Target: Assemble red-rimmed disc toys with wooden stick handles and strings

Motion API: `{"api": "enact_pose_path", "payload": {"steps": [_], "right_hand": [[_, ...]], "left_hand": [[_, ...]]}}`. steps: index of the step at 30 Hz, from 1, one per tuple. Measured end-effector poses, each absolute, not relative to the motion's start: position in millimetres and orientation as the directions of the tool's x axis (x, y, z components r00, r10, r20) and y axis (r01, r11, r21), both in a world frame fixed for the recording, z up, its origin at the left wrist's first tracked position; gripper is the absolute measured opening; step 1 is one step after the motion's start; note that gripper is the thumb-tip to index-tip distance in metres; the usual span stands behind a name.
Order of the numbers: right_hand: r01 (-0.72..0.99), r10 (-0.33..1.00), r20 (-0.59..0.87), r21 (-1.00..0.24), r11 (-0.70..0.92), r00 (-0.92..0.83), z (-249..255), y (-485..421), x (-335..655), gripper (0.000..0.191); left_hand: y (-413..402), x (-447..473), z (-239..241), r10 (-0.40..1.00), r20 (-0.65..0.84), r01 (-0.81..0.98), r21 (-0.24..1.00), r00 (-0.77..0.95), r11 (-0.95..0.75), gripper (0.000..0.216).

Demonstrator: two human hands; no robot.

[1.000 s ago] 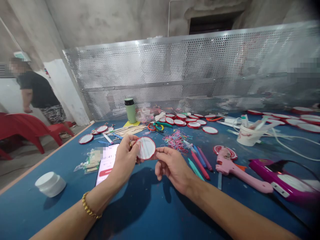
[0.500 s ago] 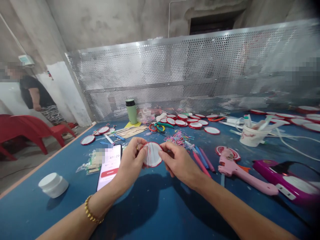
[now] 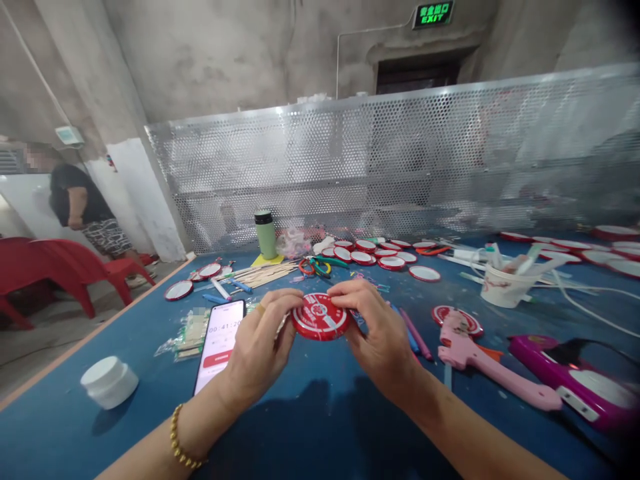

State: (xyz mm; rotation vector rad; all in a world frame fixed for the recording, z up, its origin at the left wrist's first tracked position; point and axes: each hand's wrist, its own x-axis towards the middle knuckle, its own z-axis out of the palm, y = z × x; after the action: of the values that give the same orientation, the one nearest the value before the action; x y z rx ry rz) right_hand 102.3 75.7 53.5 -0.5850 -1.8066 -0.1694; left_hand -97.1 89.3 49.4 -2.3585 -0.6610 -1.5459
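Observation:
Both my hands hold one round red lid (image 3: 320,317) above the blue table (image 3: 310,427), its printed red top facing up. My left hand (image 3: 260,347) pinches the lid's left rim, fingers curled; a gold bracelet is on that wrist. My right hand (image 3: 377,333) grips the lid's right and far rim with its fingers closed on it. A phone (image 3: 219,341) showing a timer lies just left of my left hand.
A pink glue gun (image 3: 475,353) and a magenta device (image 3: 575,380) lie to the right, a white jar (image 3: 109,381) to the left. Several red-rimmed lids (image 3: 380,255), scissors, sticks, a green bottle (image 3: 265,235) and a white cup (image 3: 505,283) sit farther back. A person (image 3: 85,207) stands by red chairs.
The lid was turned over: its white inside faced me before, now its red printed top faces up. My right hand came up onto its rim. The camera tilted upward.

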Motion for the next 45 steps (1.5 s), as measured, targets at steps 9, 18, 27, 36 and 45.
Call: {"api": "enact_pose_path", "payload": {"steps": [9, 18, 27, 36, 45], "right_hand": [[0.511, 0.276, 0.924, -0.109, 0.852, -0.264, 49, 75, 106, 0.023], [0.593, 0.514, 0.812, -0.277, 0.756, -0.277, 49, 77, 103, 0.009], [0.562, 0.703, 0.698, -0.531, 0.634, -0.134, 64, 72, 104, 0.012], [0.536, 0.727, 0.683, -0.588, 0.606, -0.073, 64, 72, 99, 0.013], [0.521, 0.722, 0.69, -0.598, 0.609, -0.052, 60, 74, 98, 0.012]], "left_hand": [[88, -100, 49, 0.162, 0.921, 0.498, -0.04, 0.355, -0.866, 0.029], [90, -98, 53, 0.44, 0.842, 0.538, 0.225, 0.312, -0.812, 0.009], [96, -94, 43, 0.805, 0.522, 0.431, 0.681, 0.281, -0.592, 0.02], [88, -89, 49, 0.792, 0.538, 0.508, 0.616, 0.288, -0.603, 0.022], [88, -89, 47, 0.796, 0.53, 0.521, 0.61, 0.291, -0.597, 0.022]]}}
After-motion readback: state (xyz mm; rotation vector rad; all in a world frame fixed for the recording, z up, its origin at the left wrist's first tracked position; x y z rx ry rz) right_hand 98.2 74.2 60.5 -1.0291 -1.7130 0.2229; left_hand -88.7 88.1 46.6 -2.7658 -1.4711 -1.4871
